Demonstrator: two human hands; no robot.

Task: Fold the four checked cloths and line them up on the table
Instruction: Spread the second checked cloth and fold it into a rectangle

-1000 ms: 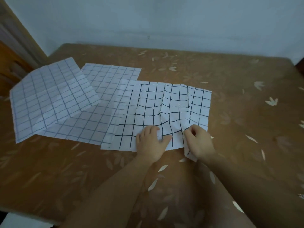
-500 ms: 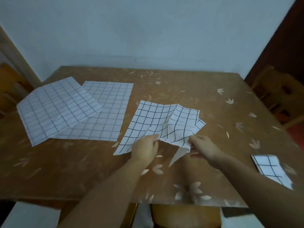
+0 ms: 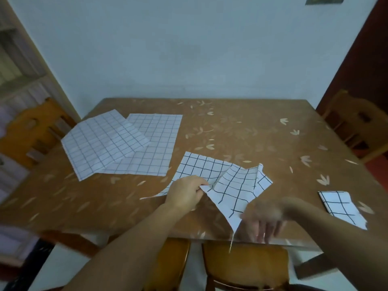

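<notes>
Pale blue wall stands behind a brown table [image 3: 241, 131] printed with light leaf shapes, and wooden chairs sit at its left, right and near edges. Compared with half a second ago, the view has tipped upward, so more wall shows and the table sits lower in the picture.

Near the middle of the near edge lies the bold-checked cloth [image 3: 228, 183], partly lifted and rumpled. The left hand [image 3: 186, 193] pinches a fold of it between thumb and curled fingers, much as it did before. The right hand [image 3: 265, 219] has let go of the cloth's right side since the earlier frame and dropped toward the near edge; it is blurred with motion, its fingers pointing down and loosely spread, holding nothing that can be made out. The cloth's near corner now hangs as a long point reaching the table's near edge, just beside that hand, where earlier it was shorter and tucked under the hands.

Toward the far left corner two fine-checked cloths lie unfolded and unchanged: the left fine-checked cloth [image 3: 98, 148] has one half raised along a crease and overlaps the flat fine-checked cloth [image 3: 155, 143] beside it. At the near right corner a folded bold-checked cloth [image 3: 338, 206] lies flat, well apart from the others, in the same spot as before.
</notes>
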